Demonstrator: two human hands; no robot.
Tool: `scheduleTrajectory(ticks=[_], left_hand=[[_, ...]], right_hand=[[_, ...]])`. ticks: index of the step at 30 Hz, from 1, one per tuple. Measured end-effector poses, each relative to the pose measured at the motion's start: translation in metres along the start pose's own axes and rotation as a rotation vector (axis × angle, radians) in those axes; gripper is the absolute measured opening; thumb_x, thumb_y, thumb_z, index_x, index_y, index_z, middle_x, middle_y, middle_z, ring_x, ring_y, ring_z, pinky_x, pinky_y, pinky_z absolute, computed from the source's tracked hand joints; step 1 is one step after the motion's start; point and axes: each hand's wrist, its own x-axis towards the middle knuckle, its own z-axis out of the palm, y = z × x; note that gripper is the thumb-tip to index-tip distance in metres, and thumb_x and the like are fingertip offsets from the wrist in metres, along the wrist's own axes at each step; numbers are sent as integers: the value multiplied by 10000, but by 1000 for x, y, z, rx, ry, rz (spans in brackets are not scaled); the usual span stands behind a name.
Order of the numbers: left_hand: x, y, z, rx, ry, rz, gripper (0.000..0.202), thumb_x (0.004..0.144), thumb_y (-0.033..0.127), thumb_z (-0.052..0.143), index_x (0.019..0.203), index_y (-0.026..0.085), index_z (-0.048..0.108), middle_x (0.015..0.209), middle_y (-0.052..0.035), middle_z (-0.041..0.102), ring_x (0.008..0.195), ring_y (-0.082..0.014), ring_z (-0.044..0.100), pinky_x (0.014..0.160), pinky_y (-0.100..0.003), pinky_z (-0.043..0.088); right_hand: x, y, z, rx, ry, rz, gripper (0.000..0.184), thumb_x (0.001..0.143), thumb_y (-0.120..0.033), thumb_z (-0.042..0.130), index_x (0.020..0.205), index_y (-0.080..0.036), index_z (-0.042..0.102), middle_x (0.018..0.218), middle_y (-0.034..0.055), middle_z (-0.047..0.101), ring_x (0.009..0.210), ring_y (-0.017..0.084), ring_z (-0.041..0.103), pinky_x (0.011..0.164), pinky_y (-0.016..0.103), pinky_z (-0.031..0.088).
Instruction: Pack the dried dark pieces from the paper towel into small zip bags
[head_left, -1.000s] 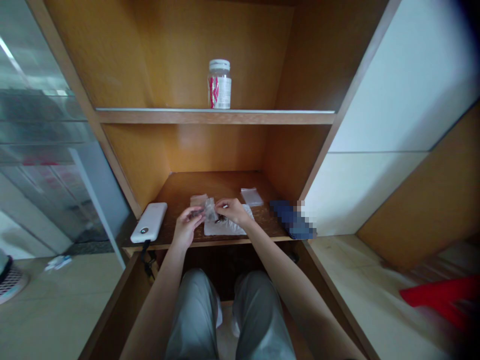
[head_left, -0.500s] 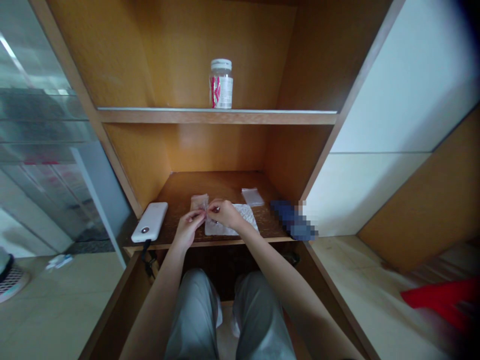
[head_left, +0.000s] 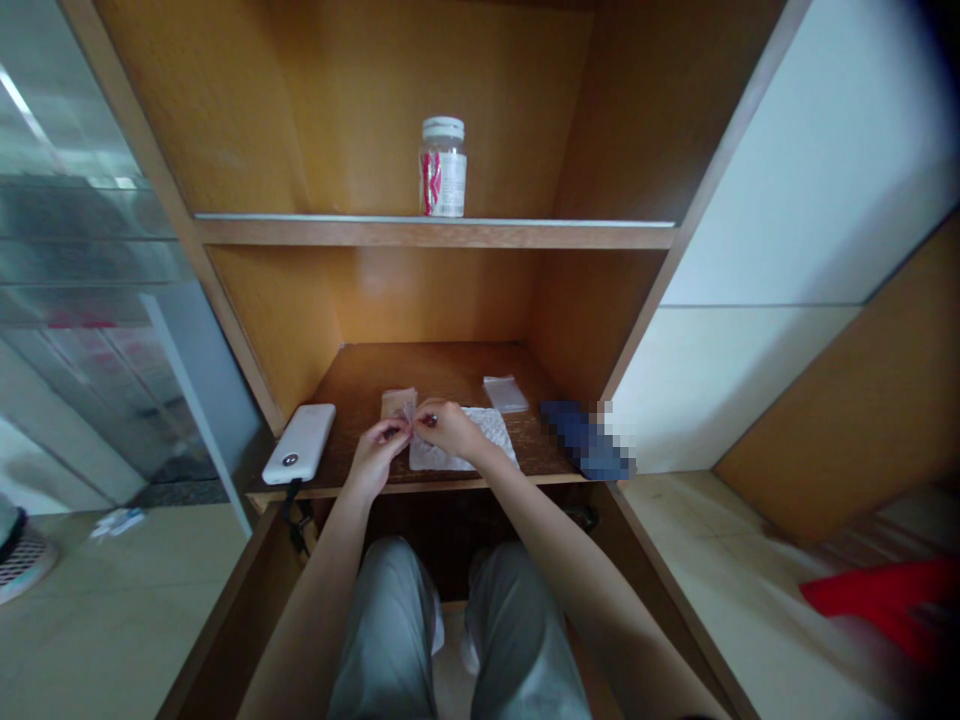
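Observation:
My left hand (head_left: 375,452) is closed in a pinch at the lower edge of a small clear plastic bag (head_left: 409,408). Close against it, my right hand (head_left: 451,430) also pinches the bag, fingertips nearly touching those of the left. A small dark thing shows by the right fingers, too small to name. Beneath the right hand lies a white crinkled sheet like a tissue (head_left: 495,430), partly covered by it. Just behind the left fingertips the bag's film overlaps a pale, see-through patch on the wood. Farther back rests a flat clear plastic packet (head_left: 505,394).
A white power bank (head_left: 301,445) with a black strap lies at the left front edge. At the right is a dark blue, partly pixelated object (head_left: 585,440). A white-capped bottle (head_left: 443,170) stands on the upper shelf (head_left: 300,232). An open drawer is below, over my knees.
The fingers of both hands have shifted very slightly at the bag. Everything else stays where it was.

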Motion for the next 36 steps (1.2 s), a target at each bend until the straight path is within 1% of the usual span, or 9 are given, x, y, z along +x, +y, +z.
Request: scheduleTrajectory(ticks=[4,9,13,16,20,23,26,31,36], left_hand=[[-1,0,0,-23,-6,-23,145,612,257,711,671,140,650,775,-39,627,764,-139,584,772,-289,478],[0,-2,-1,-45,14,-29,160,617,275,706,687,140,658,787,-52,635,774,-154,590,780,-317,475],[1,-2,-2,-77,20,-28,157,605,276,710,674,145,656,791,-54,650,777,-165,600,780,-335,473],[1,-3,-2,-60,11,-14,152,605,264,707,695,152,661,799,-48,650,780,-160,598,769,-322,478],[1,-4,-3,2,7,-5,143,600,235,704,706,149,661,779,-44,645,760,-151,595,756,-300,479],[2,-4,-4,-5,17,-4,147,593,242,709,694,148,657,760,-40,646,748,-149,601,783,-315,469],[1,-4,-3,-14,22,3,135,592,237,706,680,147,655,742,-33,644,738,-146,602,800,-327,461],[1,-6,-3,54,37,59,64,614,203,659,645,149,646,684,-18,627,690,-134,586,718,-278,467],[3,-10,-5,129,66,91,53,610,191,642,641,148,640,649,-16,615,636,-129,566,621,-239,452]], right_hand=[[0,3,1,-11,5,-15,93,705,-105,560,684,-158,633,725,24,630,675,111,547,643,214,403],[-1,9,5,-6,6,-18,99,718,-111,549,698,-166,629,736,20,633,685,108,550,660,216,406],[-2,10,8,25,34,27,65,721,-149,562,757,-157,615,732,16,621,648,98,540,616,205,405],[-3,8,8,54,38,31,62,713,-165,577,770,-154,599,734,13,609,643,94,535,604,200,406],[-3,5,7,58,24,12,59,713,-204,593,752,-159,589,728,8,595,645,94,527,606,202,405],[-3,8,9,9,55,6,14,695,-154,586,699,-159,575,707,4,574,646,95,516,609,206,400],[-3,10,11,-53,74,3,69,692,-121,563,637,-162,553,685,6,553,655,103,506,618,216,397],[-4,7,16,-144,96,4,79,678,-127,559,625,-178,528,717,21,543,698,130,509,645,241,403],[-5,2,22,-227,119,42,67,662,-142,552,630,-184,510,712,21,528,649,131,491,609,243,388]])
